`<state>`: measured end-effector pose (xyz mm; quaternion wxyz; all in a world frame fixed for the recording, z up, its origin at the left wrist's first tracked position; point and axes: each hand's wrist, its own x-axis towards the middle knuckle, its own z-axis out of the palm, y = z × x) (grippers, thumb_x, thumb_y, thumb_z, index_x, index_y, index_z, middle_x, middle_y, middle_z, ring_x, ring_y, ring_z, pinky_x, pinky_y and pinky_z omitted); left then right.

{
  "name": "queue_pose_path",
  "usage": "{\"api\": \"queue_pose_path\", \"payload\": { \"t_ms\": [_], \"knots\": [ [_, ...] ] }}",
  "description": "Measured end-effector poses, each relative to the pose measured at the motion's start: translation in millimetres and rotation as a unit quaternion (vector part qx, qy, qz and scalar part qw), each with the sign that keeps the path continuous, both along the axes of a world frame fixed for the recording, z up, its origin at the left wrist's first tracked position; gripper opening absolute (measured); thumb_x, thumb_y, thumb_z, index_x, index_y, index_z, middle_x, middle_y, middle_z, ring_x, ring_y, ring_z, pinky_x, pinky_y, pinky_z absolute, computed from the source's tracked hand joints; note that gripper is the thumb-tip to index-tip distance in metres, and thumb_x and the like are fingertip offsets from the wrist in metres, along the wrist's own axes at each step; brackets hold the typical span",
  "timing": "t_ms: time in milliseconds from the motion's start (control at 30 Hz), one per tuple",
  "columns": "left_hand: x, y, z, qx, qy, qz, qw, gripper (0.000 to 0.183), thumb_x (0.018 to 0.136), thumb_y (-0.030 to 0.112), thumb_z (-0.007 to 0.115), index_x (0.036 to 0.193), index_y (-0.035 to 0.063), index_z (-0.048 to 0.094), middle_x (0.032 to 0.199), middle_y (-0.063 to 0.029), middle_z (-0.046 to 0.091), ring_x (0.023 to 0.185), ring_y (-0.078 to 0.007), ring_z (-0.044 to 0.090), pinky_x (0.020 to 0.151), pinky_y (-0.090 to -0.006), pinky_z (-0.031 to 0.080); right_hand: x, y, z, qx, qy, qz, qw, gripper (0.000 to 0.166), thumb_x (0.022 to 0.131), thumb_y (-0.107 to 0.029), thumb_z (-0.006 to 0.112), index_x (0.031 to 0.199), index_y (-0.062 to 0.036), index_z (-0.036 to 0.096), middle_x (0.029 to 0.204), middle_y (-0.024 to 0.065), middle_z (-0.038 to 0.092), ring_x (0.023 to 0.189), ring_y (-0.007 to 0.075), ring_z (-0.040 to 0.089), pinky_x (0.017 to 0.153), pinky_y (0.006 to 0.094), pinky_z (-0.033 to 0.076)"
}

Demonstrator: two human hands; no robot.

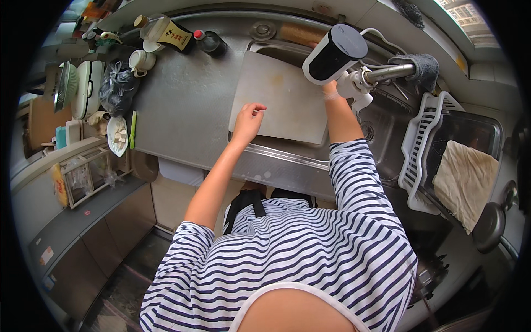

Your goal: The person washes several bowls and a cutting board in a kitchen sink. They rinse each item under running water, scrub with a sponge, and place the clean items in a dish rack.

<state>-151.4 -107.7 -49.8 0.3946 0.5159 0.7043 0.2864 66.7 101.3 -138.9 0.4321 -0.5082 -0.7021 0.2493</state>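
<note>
A pale cutting board (282,95) lies across the left basin of a steel sink. Above the board's lower left part is my left hand (249,118), its fingers slightly curled and nothing visible in them. My right arm reaches past the board's right edge, behind a black and white faucet-mounted water filter (335,54). Only the wrist and a bit of my right hand (330,87) show; the filter hides most of it, so what it holds cannot be seen. Near its fingertips, at the back rim of the sink, lies a brown roll-shaped object (302,35).
Dark sauce bottles (213,44) and a white lidded mug (142,61) stand at the back left. A dish with pale pieces (118,136) and a green-handled utensil (132,129) lie at the counter's left edge. Right of the sink stand a white rack (423,149) and a beige cloth (466,182).
</note>
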Motion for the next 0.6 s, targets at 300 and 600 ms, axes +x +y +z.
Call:
{"api": "queue_pose_path", "payload": {
  "t_ms": [300,600],
  "knots": [
    [30,9,10,-0.148,-0.353,0.088,0.92,0.041,0.089,0.029,0.056,0.124,0.0093,0.047,0.111,-0.0073,0.058,0.102,-0.0181,0.055,0.088,-0.0346,0.044,-7,-105,52,-0.459,0.485,-0.151,0.729,0.039,0.085,-0.028,0.06,0.117,-0.0087,0.05,0.111,0.0045,0.056,0.097,0.0181,0.055,0.083,0.0337,0.047],
    [120,77,-6,-0.199,-0.561,0.064,0.801,0.037,0.079,0.026,0.069,0.105,0.0032,0.056,0.093,-0.0086,0.063,0.079,-0.0198,0.064,0.071,-0.0319,0.054,41,-202,109,-0.488,0.513,-0.036,0.706,0.056,0.08,-0.025,0.066,0.124,-0.0076,0.036,0.116,0.0122,0.051,0.104,0.0239,0.056,0.085,0.0414,0.05]
  ]
}}
